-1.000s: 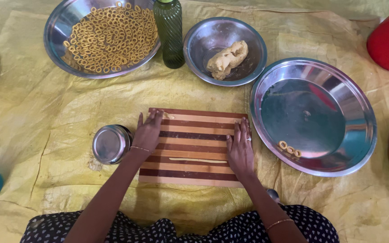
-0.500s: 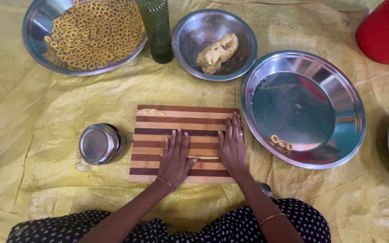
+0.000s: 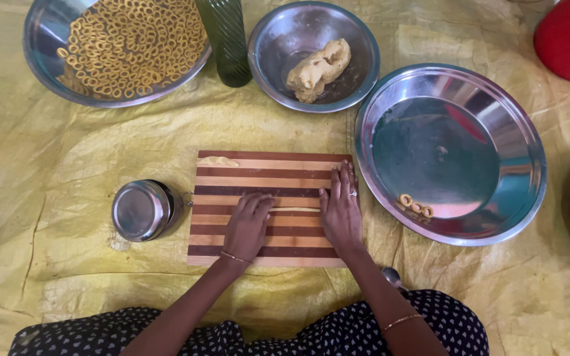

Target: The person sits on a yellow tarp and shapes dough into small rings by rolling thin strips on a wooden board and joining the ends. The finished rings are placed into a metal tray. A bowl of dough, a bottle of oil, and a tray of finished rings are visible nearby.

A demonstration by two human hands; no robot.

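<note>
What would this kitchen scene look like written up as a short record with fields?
Surface: yellow sheet
Board: striped wooden board, bare strip near the edge
Left hand: flat on the board, fingers on a thin dough rope
Right hand: flat on the rope's other end
Big plate: three small dough rings
Middle bowl: lump of dough
Left bowl: heap of rings
Also there: green bottle, small steel tin

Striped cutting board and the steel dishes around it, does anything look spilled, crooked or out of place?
Nothing stands out. Only a small dough scrap sits apart at the striped board's far left corner.
</note>
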